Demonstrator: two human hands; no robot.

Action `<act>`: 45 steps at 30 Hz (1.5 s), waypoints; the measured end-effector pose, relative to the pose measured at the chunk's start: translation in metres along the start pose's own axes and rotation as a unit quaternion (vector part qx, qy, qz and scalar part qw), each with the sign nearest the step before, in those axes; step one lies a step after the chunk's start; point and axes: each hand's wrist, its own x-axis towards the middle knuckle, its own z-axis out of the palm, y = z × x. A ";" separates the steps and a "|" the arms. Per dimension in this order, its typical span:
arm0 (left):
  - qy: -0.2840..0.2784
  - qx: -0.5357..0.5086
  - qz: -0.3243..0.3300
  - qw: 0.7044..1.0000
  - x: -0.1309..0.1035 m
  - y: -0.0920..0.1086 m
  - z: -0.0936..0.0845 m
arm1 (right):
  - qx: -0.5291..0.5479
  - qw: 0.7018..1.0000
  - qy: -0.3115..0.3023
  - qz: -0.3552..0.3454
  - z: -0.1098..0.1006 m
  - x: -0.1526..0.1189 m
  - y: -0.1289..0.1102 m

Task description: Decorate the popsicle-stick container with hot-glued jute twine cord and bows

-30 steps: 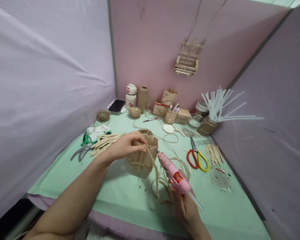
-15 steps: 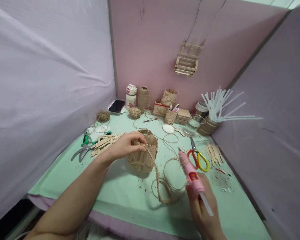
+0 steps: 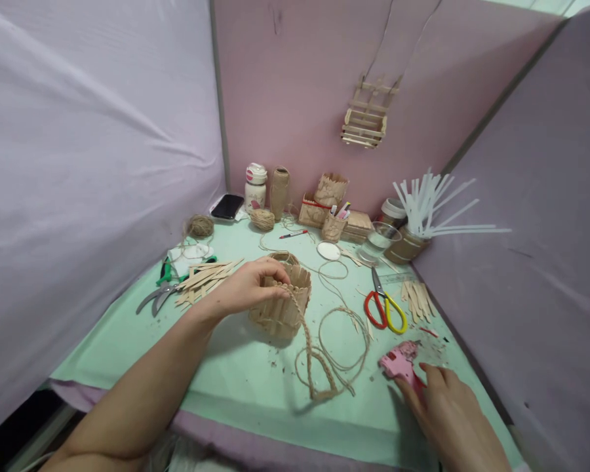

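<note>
My left hand [image 3: 258, 286] is closed at the near rim of a small basket made of wooden craft sticks [image 3: 275, 319], pinching a braided twine cord [image 3: 309, 347] against it. The cord hangs from my fingers down to the table and bends back in a loop. Lower right, my right hand [image 3: 447, 403] is closed on the handle end of a pink hot glue gun [image 3: 400, 359], which is low over the table and turned on its side. My fingers partly hide its handle. Thin twine [image 3: 344, 334] lies in loose coils between the basket and the glue gun.
Scissors with red and yellow handles [image 3: 386, 311] lie beyond the glue gun. Pruning shears [image 3: 160, 298] and loose craft sticks [image 3: 204, 282] are at the left. A water bowl [image 3: 379, 242], a holder of white glue sticks [image 3: 408, 248] and twine balls [image 3: 263, 219] stand farther back.
My right hand has carried the glue gun rightward and down to the tabletop, turning it from upright onto its side. My left hand stays at the basket rim with the braided cord.
</note>
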 end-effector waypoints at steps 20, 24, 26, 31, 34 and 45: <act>0.026 -0.015 0.001 1.000 -0.002 -0.001 0.003 | 0.392 0.916 0.062 -0.061 -0.033 0.084 -0.171; 0.020 -0.011 0.002 1.000 -0.001 0.000 0.004 | 0.366 0.927 0.061 -0.061 -0.031 0.088 -0.169; 0.019 -0.008 0.003 1.000 -0.001 0.001 0.004 | 0.360 0.929 0.059 -0.059 -0.028 0.089 -0.167; 0.014 -0.003 0.004 1.000 0.000 0.002 0.004 | 0.358 0.931 0.042 -0.061 -0.023 0.092 -0.162; 0.017 -0.003 0.003 1.000 0.000 0.001 0.004 | 0.351 0.933 0.042 -0.062 -0.024 0.093 -0.160; 0.011 -0.005 -0.004 1.000 0.000 -0.001 0.005 | 0.395 0.918 -0.032 -0.006 -0.028 0.104 -0.155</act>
